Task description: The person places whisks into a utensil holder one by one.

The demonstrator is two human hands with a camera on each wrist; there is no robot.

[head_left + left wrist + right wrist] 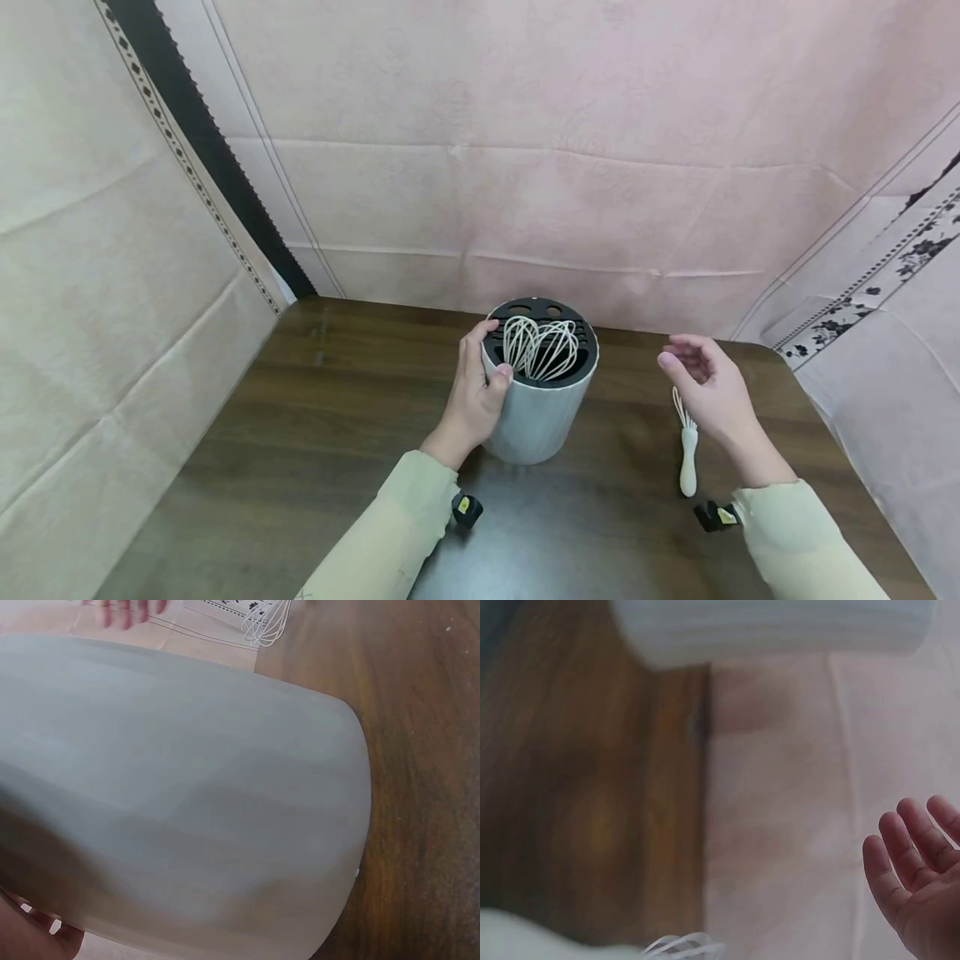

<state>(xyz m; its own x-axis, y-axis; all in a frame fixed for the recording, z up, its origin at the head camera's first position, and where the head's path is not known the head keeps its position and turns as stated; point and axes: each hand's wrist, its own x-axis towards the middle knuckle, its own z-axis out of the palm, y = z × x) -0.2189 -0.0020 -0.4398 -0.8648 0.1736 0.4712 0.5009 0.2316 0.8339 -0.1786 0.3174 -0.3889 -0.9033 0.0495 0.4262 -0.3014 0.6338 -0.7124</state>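
A light grey cylindrical utensil holder [534, 421] with a black slotted top stands on the table. Two white wire whisk heads [538, 346] stick up out of its top. My left hand [477, 392] grips the holder's left side, thumb at the near rim and fingers round the far side; much of that hand is hidden in the left wrist view. To the right, a small whisk [688, 458] with a pale handle lies on the table, its wires [682, 948] showing low in the right wrist view. My right hand [712, 387], fingers loosely bent, hovers by its wire end, holding nothing.
The dark wooden table [300, 467] ends at a back edge just behind the holder. Pale pink cloth [465, 200] hangs behind it, with more cloth at the left and right sides. A small black device [467, 509] is worn on each wrist.
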